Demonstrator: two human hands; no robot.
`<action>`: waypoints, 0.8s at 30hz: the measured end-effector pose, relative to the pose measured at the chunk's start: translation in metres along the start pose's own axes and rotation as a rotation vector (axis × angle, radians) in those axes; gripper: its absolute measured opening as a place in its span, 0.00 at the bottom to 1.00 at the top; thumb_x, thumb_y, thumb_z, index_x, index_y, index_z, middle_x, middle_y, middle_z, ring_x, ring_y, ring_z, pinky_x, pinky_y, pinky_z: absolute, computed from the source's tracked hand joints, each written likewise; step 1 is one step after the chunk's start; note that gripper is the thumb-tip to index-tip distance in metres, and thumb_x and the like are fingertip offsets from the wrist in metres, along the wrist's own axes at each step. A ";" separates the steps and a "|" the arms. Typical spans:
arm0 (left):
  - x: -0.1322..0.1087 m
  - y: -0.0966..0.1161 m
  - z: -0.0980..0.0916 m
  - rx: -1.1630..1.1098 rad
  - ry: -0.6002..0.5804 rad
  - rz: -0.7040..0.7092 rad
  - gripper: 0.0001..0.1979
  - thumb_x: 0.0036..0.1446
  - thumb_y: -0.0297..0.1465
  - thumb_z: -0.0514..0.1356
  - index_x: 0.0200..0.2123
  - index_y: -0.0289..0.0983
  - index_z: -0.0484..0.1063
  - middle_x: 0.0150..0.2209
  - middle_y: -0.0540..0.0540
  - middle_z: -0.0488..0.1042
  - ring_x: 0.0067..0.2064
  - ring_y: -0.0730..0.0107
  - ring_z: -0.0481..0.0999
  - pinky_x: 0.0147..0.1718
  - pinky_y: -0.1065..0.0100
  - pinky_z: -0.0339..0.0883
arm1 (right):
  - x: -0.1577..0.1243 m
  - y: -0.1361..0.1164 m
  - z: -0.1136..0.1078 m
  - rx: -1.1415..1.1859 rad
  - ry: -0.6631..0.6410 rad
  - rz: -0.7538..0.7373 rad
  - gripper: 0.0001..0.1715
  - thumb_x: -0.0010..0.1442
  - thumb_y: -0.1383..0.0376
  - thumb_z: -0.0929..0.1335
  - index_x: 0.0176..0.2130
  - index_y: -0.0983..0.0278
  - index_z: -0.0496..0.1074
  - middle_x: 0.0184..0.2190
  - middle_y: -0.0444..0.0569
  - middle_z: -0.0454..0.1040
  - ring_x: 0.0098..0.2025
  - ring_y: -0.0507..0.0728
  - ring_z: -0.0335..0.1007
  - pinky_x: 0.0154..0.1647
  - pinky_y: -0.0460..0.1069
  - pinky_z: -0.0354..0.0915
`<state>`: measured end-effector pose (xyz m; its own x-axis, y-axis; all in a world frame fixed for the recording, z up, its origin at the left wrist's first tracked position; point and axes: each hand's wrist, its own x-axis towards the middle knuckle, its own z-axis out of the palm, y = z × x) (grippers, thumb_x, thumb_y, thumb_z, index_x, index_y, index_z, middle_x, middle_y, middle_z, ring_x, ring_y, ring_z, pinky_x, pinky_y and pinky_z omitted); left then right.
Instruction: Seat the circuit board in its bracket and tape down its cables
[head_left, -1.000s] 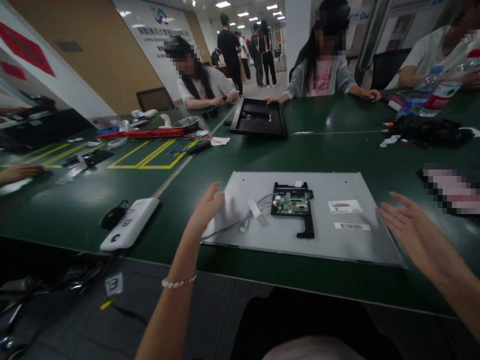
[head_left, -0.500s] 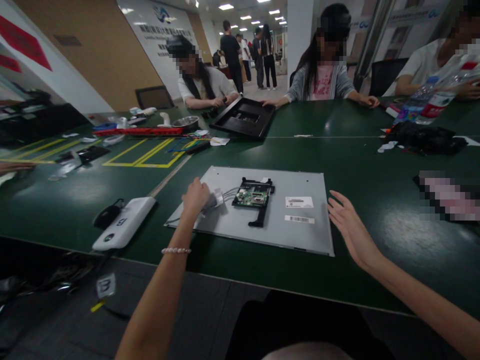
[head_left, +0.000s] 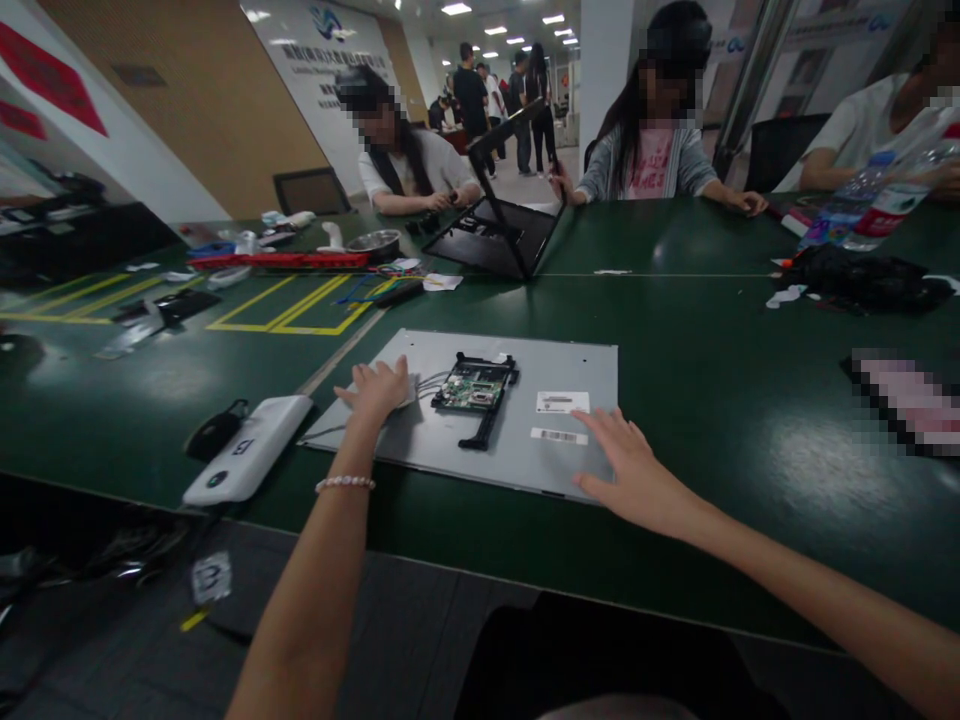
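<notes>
A flat grey metal panel, like the back of a display, lies on the green table in front of me. On its middle sits a green circuit board in a black plastic bracket. Grey cables run left from the board toward my left hand, which rests over the panel's left part with fingers spread; a pale tag or connector partly shows beneath it. My right hand is over the panel's right edge, fingers apart, close to two white labels. Neither hand grips anything visible.
A white power bank lies left of the panel. Across the table a person holds up part of a black frame. A pixelated phone-like object, a black bag and bottles are on the right. Red strip and wires lie far left.
The panel has slid left. My right hand has come over its right edge, and my left hand's fingers have spread. Across the table, a black frame has been lifted upright from its other part.
</notes>
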<state>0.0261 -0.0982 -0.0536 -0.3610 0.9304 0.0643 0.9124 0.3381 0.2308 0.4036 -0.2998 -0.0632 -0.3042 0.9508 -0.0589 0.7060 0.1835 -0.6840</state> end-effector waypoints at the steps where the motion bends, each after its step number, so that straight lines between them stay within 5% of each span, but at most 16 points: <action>1: 0.000 -0.001 -0.001 -0.019 0.010 0.010 0.33 0.65 0.47 0.44 0.62 0.29 0.62 0.66 0.20 0.53 0.70 0.31 0.42 0.57 0.24 0.33 | 0.002 -0.003 0.000 -0.029 -0.024 -0.004 0.46 0.61 0.50 0.65 0.71 0.56 0.45 0.73 0.53 0.42 0.73 0.72 0.26 0.70 0.68 0.35; 4: -0.003 -0.002 -0.008 -0.058 0.015 0.045 0.31 0.62 0.47 0.50 0.62 0.34 0.63 0.65 0.23 0.57 0.69 0.27 0.42 0.55 0.22 0.33 | 0.006 -0.012 0.002 -0.098 -0.071 -0.014 0.49 0.60 0.48 0.67 0.71 0.55 0.44 0.74 0.54 0.37 0.73 0.74 0.23 0.69 0.69 0.35; 12: -0.005 0.000 -0.016 -0.061 -0.029 0.024 0.32 0.64 0.48 0.46 0.62 0.33 0.62 0.66 0.23 0.55 0.69 0.29 0.43 0.55 0.23 0.33 | 0.011 -0.023 0.012 -0.268 -0.098 -0.075 0.48 0.58 0.47 0.68 0.70 0.52 0.49 0.74 0.54 0.34 0.71 0.80 0.20 0.68 0.71 0.34; 19: 0.016 -0.015 -0.007 -0.040 -0.113 -0.036 0.38 0.67 0.49 0.34 0.66 0.26 0.54 0.70 0.23 0.41 0.71 0.36 0.38 0.58 0.27 0.29 | 0.010 -0.025 0.021 -0.337 -0.018 -0.058 0.44 0.61 0.43 0.64 0.69 0.55 0.55 0.73 0.58 0.38 0.71 0.81 0.23 0.67 0.73 0.32; 24: 0.014 -0.017 -0.015 -0.096 -0.097 0.136 0.37 0.69 0.46 0.30 0.65 0.23 0.52 0.67 0.24 0.51 0.68 0.28 0.44 0.52 0.20 0.35 | 0.009 -0.026 0.020 -0.330 -0.013 -0.058 0.44 0.61 0.42 0.63 0.69 0.54 0.54 0.73 0.58 0.39 0.71 0.80 0.24 0.67 0.73 0.32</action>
<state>0.0027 -0.0935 -0.0419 -0.2114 0.9774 0.0081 0.9270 0.1978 0.3186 0.3700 -0.3012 -0.0605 -0.3568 0.9335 -0.0372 0.8557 0.3105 -0.4140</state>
